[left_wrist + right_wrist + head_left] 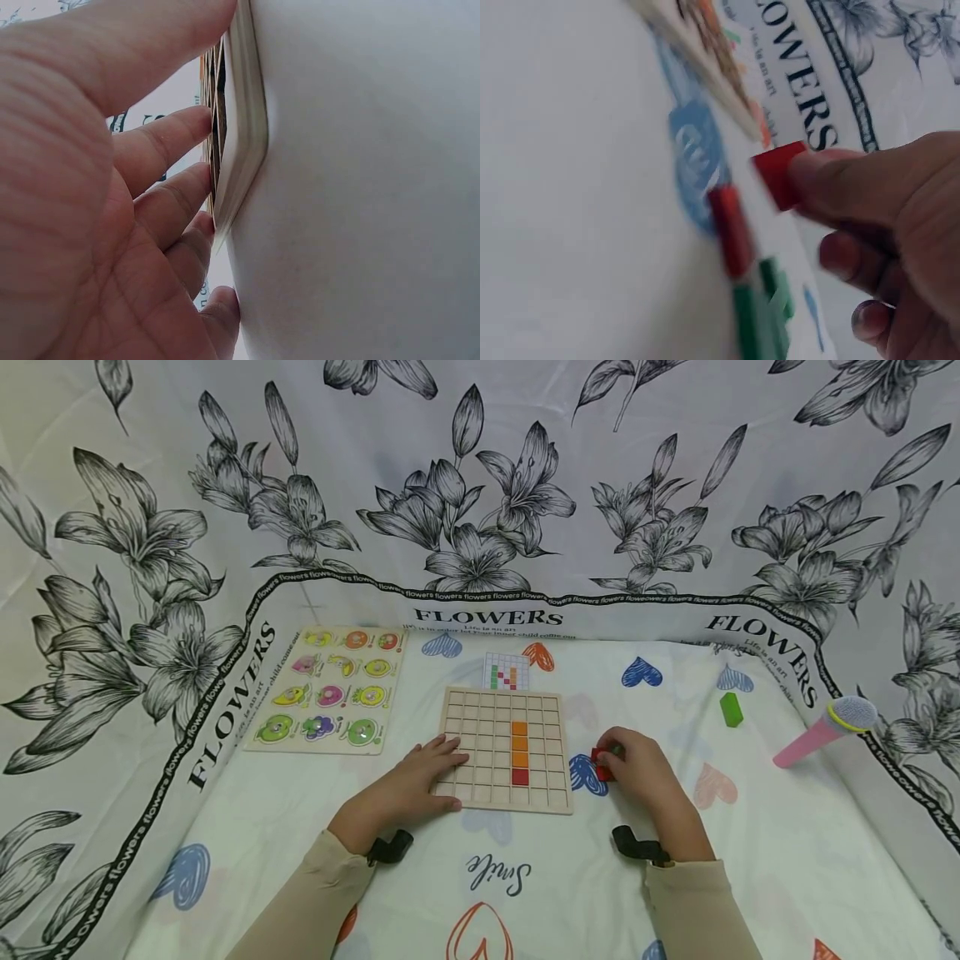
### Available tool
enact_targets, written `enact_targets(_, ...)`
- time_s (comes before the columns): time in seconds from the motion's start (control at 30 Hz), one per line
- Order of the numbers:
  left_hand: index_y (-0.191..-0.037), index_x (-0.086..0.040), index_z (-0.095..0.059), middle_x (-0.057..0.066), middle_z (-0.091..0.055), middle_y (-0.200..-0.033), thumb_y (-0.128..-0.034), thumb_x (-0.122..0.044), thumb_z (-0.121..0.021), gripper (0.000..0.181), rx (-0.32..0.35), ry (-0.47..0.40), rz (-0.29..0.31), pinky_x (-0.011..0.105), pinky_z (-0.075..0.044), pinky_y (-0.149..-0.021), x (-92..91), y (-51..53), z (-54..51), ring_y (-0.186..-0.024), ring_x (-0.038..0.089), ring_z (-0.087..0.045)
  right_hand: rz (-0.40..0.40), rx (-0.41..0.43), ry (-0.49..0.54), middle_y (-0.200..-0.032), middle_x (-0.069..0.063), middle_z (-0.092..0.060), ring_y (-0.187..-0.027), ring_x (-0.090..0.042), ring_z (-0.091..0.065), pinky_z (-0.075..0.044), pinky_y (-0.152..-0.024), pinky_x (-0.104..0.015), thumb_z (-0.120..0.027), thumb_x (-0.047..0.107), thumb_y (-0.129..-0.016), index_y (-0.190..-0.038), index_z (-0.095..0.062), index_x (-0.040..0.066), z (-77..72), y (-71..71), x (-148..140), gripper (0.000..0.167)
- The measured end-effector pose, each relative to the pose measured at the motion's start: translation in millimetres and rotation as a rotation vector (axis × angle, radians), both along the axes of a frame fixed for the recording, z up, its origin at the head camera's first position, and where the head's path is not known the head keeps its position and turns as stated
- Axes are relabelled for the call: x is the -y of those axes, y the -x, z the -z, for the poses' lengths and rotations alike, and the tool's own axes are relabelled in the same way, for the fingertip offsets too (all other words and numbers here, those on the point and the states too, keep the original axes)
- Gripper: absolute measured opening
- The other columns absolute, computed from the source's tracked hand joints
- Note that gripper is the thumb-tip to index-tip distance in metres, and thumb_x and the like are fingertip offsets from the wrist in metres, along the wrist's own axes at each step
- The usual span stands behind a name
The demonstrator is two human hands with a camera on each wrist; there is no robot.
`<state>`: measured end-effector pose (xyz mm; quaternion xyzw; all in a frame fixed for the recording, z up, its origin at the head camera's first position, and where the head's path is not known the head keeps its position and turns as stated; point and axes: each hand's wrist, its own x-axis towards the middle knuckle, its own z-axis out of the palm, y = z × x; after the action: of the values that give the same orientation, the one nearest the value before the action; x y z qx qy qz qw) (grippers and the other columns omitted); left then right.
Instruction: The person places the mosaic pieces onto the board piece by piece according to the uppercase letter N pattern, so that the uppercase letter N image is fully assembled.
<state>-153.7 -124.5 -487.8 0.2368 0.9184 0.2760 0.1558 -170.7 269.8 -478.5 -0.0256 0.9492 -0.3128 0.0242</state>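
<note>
A wooden grid board (480,785) lies on the cloth, with orange tiles (519,742) stacked in one column above a red tile (521,776). My left hand (408,787) rests with spread fingers on the board's left side; the left wrist view shows that hand (127,202) against the board's edge (247,97). Right of the board, my right hand (637,770) pinches a red block (781,174) between thumb and finger. Below it in the right wrist view lie another red block (732,231) and green blocks (756,319) on the cloth.
A small pattern card (507,671) lies behind the board. To the left is a fruit picture board (322,689). On the right are a green block (731,710) and a pink toy microphone (817,739). A flower-printed cloth (480,618) rises behind.
</note>
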Motion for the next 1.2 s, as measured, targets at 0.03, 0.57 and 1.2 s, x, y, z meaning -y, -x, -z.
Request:
enact_targets(0.03, -0.162, -0.016, -0.054, 0.007, -0.031, -0.18, -0.0951, -0.033, -0.086, 0.076, -0.002, -0.003, 0.001, 0.06, -0.014, -0.139, 0.1, 0.0, -0.1, -0.171, 0.033, -0.016, 0.013, -0.028, 0.03, -0.105, -0.007, -0.073, -0.094, -0.025, -0.06, -0.055, -0.079, -0.035, -0.071, 0.014, -0.106, -0.117, -0.074, 0.013, -3.1, -1.0, 3, 0.011)
enact_targets(0.57, -0.163, -0.018, -0.053, 0.004, -0.03, -0.181, -0.0967, -0.035, -0.084, 0.076, 0.01, 0.009, -0.001, 0.058, -0.013, -0.139, 0.7, 0.6, 0.2, -0.172, 0.03, -0.013, -0.16, -0.014, 0.119, -0.094, 0.002, -0.071, -0.08, -0.019, -0.056, -0.049, -0.07, -0.031, -0.075, 0.014, -0.104, -0.11, -0.076, 0.017, -2.8, 13.7, 119, 0.007)
enact_targets(1.2, -0.163, -0.018, -0.054, 0.005, -0.03, -0.181, -0.0961, -0.035, -0.085, 0.075, 0.005, 0.001, -0.01, 0.059, -0.013, -0.139, 1.7, 0.6, 2.1, -0.172, 0.03, -0.014, -0.22, 0.017, 0.004, -0.107, 0.004, -0.071, -0.102, -0.02, -0.06, -0.059, -0.1, -0.04, -0.078, 0.019, -0.103, -0.107, -0.079, 0.022, 5.6, 11.9, 136, 0.005)
